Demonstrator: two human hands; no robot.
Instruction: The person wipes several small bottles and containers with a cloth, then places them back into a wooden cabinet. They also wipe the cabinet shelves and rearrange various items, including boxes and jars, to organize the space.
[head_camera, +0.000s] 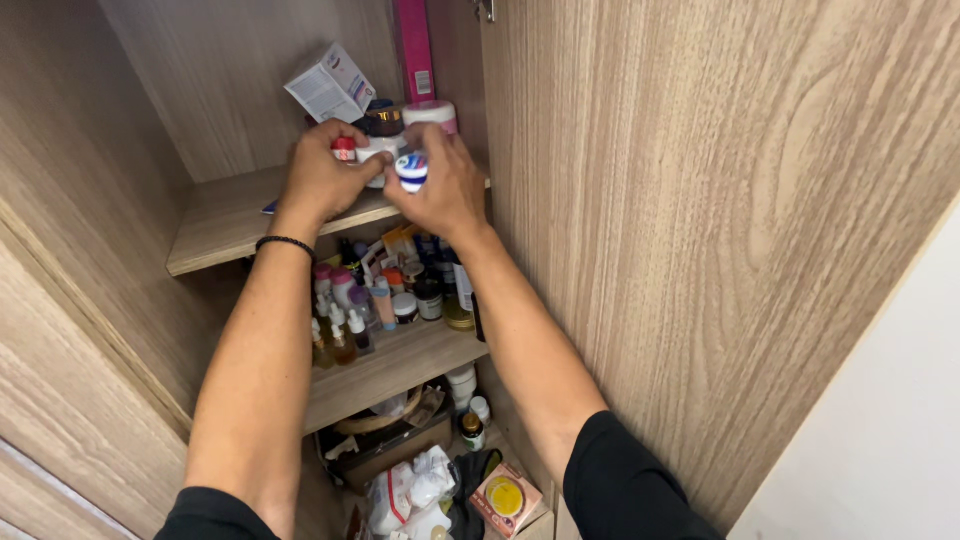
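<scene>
Both hands grip closed: left hand (322, 178) on red-capped bottle (344, 150), right hand (445, 190) on blue-white jar (411, 171).

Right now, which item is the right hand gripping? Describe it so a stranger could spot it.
Start at the upper shelf of the wooden cupboard, where both hands meet. The right hand grips a small round container; unlike the plain pink-lidded jar behind it, its cap end is white with blue and red.

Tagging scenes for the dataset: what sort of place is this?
Probably a home storage cupboard for toiletries or cosmetics: wood-grain shelves behind an open cupboard door, a middle shelf crowded with small bottles and jars, both hands at small jars on the top shelf.
</scene>
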